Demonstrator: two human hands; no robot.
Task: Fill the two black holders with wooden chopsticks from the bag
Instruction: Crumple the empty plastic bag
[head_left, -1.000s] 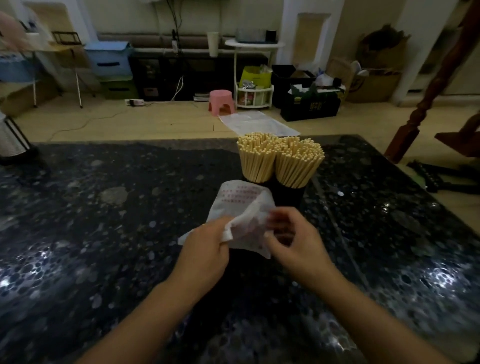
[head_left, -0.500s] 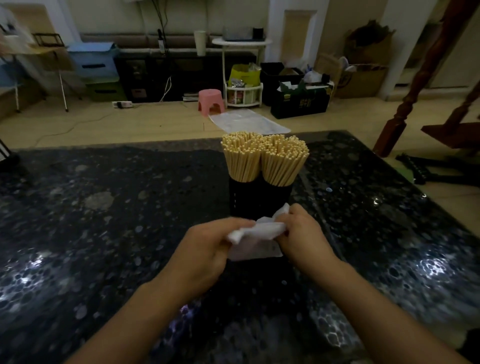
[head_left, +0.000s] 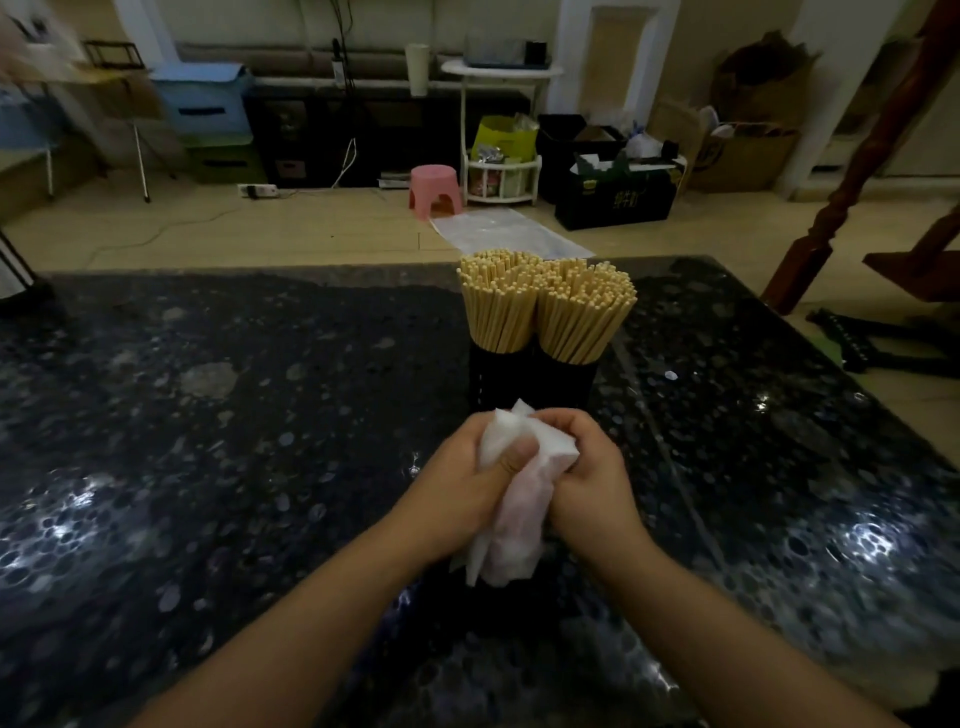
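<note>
Both hands' grip around bag (head_left: 511, 514)

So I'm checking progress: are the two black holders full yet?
Full: wooden chopsticks pack both black holders; both hands grip the crumpled white bag.

Two bare forearms, no sleeves, left hand (head_left: 465, 480), right hand (head_left: 589, 480), no rings

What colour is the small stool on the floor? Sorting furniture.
Pink stool, head view.
</note>
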